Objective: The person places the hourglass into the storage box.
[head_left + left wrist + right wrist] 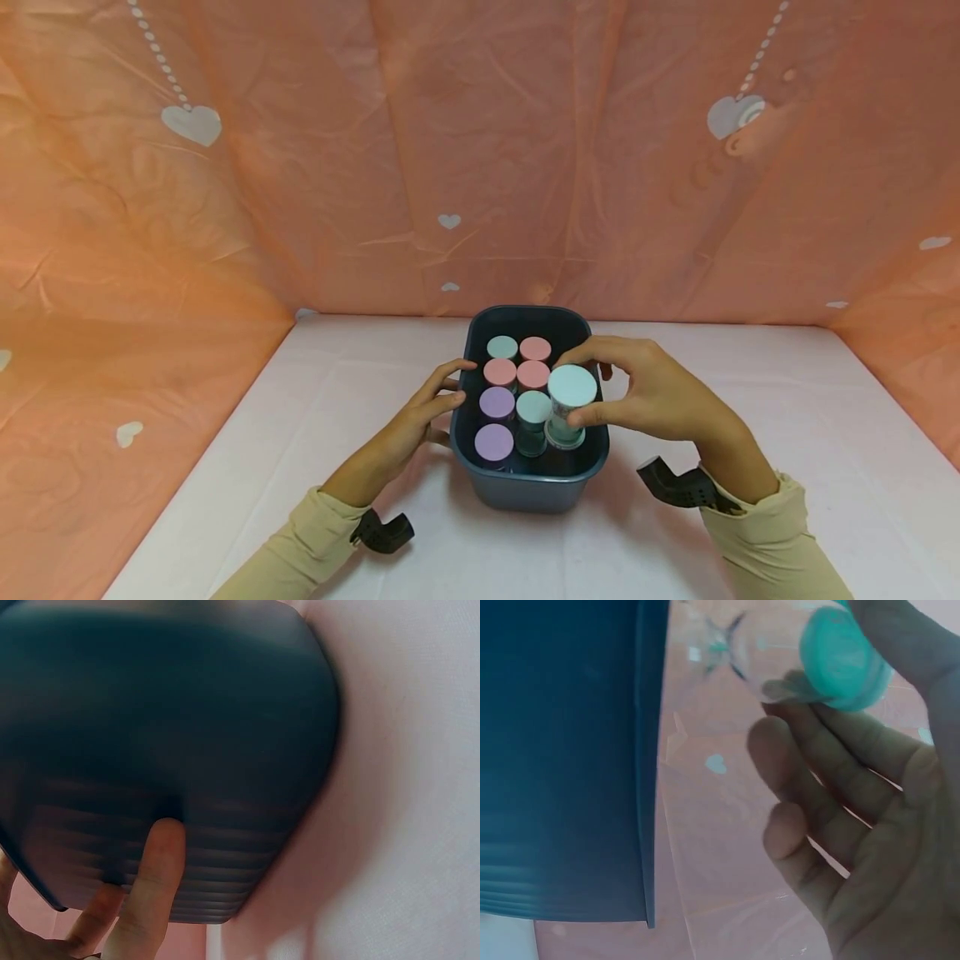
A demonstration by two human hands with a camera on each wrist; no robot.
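Hands work at a dark blue plastic bin (525, 487) standing on a white-covered table (750, 500). The right hand (652, 396) pinches a clear jar with a mint-green lid (572, 387) between thumb and fingertips, holding it upright above the bin's right side, raised over the jars packed below. Directly beneath the held jar, another clear jar with a pale lid (564, 437) stands in the bin's near right corner. In the right wrist view, the same jar (810, 652) appears against the curled fingers (810, 780), its green lid turned toward the palm, with the bin's outer wall (562, 757) just beside the hand.

The left hand (423, 408) rests on the bin's left wall, fingers straight and spread, their tips reaching the rim. The left wrist view shows two fingers (154, 877) pressed flat against the ribbed lower part of the bin wall (165, 720); this hand grasps nothing.

Just left of the held jar, inside the bin, a mint-lidded jar (533, 408) stands, with two purple-lidded jars (495, 423) beyond it. Farther from the grip, toward the back, sit three pink-lidded jars (517, 361) and one pale green-lidded jar (502, 347). Peach cloth printed with white hearts (300, 167) encloses the table on three sides. Beige sleeves (772, 542) cover both forearms.
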